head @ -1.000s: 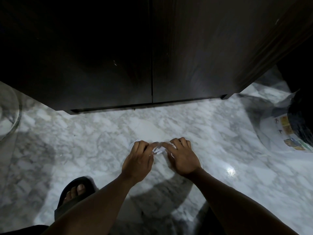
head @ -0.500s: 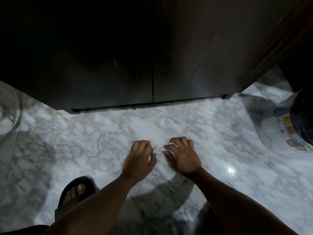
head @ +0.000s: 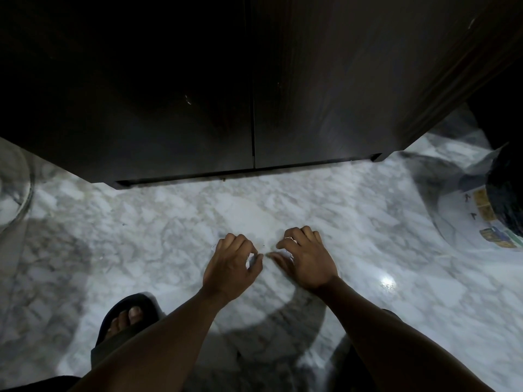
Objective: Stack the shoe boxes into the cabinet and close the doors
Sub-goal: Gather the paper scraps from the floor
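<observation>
The dark wooden cabinet (head: 254, 80) fills the upper half of the view. Its left door (head: 169, 108) and right door (head: 325, 94) are both shut, meeting at a thin centre seam. No shoe box is in view. Both hands hover low over the white marble floor (head: 368, 236) in front of the cabinet. My left hand (head: 229, 264) is curled around a small white paper scrap (head: 250, 257). My right hand (head: 307, 260), a finger's width away, has its fingers curled on another white scrap that peeks out at its fingertips.
My left foot in a dark sandal (head: 127, 321) stands at the lower left. A clear plastic bag with coloured print (head: 467, 216) and a dark object (head: 506, 199) lie at the right. A round glassy rim (head: 17, 193) shows at the left edge.
My hands were touching around one white scrap. They have pulled slightly apart, each with a white piece in it. The cabinet doors have stayed shut.
</observation>
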Demonstrator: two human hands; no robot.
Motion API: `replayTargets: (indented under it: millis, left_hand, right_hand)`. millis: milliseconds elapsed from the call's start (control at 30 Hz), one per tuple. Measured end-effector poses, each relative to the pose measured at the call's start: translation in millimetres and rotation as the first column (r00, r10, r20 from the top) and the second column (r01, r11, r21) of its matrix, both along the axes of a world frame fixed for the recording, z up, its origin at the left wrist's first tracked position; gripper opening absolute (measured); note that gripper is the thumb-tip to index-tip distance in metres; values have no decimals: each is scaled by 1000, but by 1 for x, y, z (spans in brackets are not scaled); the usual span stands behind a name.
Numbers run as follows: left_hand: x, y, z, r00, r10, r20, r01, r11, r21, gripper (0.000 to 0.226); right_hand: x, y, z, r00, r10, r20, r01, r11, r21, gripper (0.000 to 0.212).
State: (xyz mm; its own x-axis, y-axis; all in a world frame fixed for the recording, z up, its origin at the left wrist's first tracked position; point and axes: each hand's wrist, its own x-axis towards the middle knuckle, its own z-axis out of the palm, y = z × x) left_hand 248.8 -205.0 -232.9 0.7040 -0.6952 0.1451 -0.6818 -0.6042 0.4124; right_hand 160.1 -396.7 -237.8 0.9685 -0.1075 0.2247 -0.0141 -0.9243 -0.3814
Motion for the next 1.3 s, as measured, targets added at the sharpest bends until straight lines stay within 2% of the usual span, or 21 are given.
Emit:
replayTargets:
  millis: [133,333,433,533,633,733,800,933,1133,1300]
  left_hand:
    - [1,-2,-1,999,3,46,-1,999,-43,31]
    - [6,-7,-5,998,39,49,-28,978,-206,40]
    - [13,-15,3,992,95,-78,-113,955,-275,40]
    - [17,-21,11,949,187,-253,-254,931,-263,35]
    - [15,-21,13,902,213,-376,-313,922,-229,15]
    - [19,-22,20,858,253,-447,-373,906,-202,26]
    - [21,-25,29,845,271,-461,-394,898,-194,28]
    - [23,-33,51,802,285,-525,-457,858,-233,27]
    - [24,-68,109,830,233,-507,-439,833,-336,26]
    - [19,-119,181,902,131,-412,-349,784,-514,28]
  right_hand:
    - [2,-1,0,995,-8,99,6,1000,20,37]
    - [12,-5,-3,986,-97,132,92,995,50,36]
    - [16,-9,-4,974,-153,167,142,987,78,36]
    - [22,-11,-4,963,-218,156,192,967,166,36]
    - [26,-9,-2,942,-317,106,272,910,312,36]
    - [28,-8,9,922,-387,21,338,829,446,23]
    - [27,-7,20,890,-456,-20,393,743,541,17]
    - [27,-15,45,790,-597,-139,515,525,678,20]
    - [33,-40,117,703,-705,-94,527,428,734,18]
    - [22,-78,203,617,-784,67,484,445,753,19]
